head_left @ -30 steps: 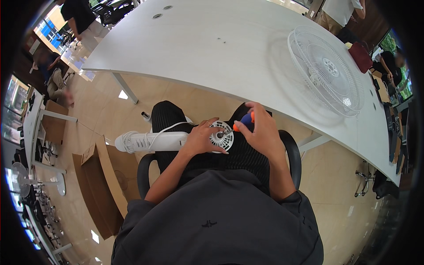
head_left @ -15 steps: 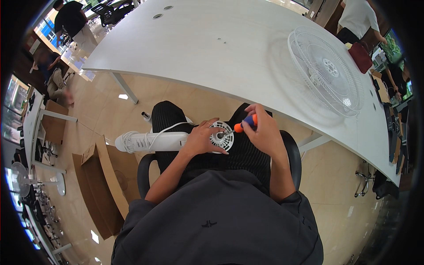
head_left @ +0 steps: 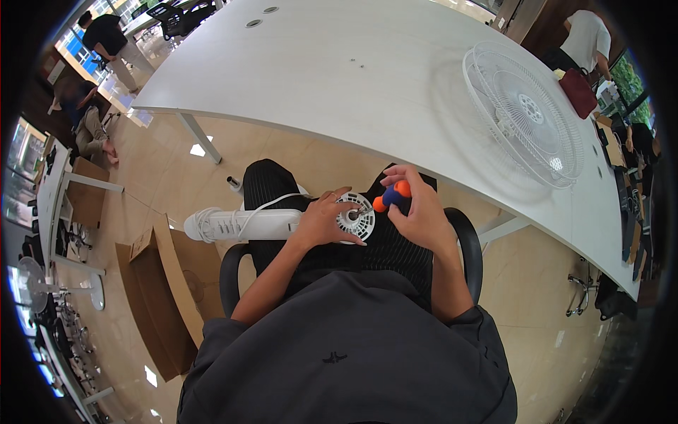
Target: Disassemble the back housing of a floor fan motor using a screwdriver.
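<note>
Head view:

Left hand [head_left: 323,220]: spread over the slotted white disc [head_left: 364,227], thumb at its near edge and fingers at its far side, gripping it.

Right hand [head_left: 418,213]: closed around the handle of a screwdriver [head_left: 390,199], coloured blue and orange. The shaft slants down leftward to the disc, near its hub; whether the tip sits in a screw is too small to tell.

Slotted disc: over the seated person's lap, between the thighs, face up, at the right end of a white fan stand [head_left: 265,225]. The join lies hidden under the left hand.

Fan stand: lying crosswise over the left thigh, its far end past the chair's left armrest. A white cord [head_left: 206,223] is coiled around that end.

Dark trousers [head_left: 263,182], pinstriped. Black chair [head_left: 466,244], with armrests at both sides.

White table [head_left: 304,78], ahead of the knees. On it: wire fan guards [head_left: 526,109] at the right, a dark red bag [head_left: 578,95] near the far right edge.

Cardboard box [head_left: 157,300], opened, on the floor at the left.
</note>
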A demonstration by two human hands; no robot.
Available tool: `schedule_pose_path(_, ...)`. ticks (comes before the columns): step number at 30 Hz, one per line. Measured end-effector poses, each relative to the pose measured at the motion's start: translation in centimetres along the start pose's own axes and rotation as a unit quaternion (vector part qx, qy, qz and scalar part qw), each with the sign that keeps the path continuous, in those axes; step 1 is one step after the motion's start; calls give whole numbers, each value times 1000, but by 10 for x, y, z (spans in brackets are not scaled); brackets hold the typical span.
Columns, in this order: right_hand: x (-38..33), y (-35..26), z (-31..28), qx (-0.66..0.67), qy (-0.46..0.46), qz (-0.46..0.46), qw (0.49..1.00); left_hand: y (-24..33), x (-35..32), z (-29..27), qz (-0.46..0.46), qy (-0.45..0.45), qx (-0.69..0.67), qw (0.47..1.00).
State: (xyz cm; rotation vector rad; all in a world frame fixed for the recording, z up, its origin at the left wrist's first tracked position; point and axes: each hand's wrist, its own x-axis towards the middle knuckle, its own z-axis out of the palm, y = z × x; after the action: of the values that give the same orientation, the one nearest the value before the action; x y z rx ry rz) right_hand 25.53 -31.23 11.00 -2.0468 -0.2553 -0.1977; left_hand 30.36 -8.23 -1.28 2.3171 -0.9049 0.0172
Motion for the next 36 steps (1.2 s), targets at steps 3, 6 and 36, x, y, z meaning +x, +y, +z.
schedule_pose_path(3,-2,-8,6,-108,40,9,993,1,1,-1,-15,-28,-22,999)
schedule_pose_path(6,-1,1,9,-212,68,94,970,3,2,-2,-9,-16,4,1000)
schedule_pose_path(36,1,-15,0,-221,42,173,959,3,1,-2,-8,-9,-5,1000)
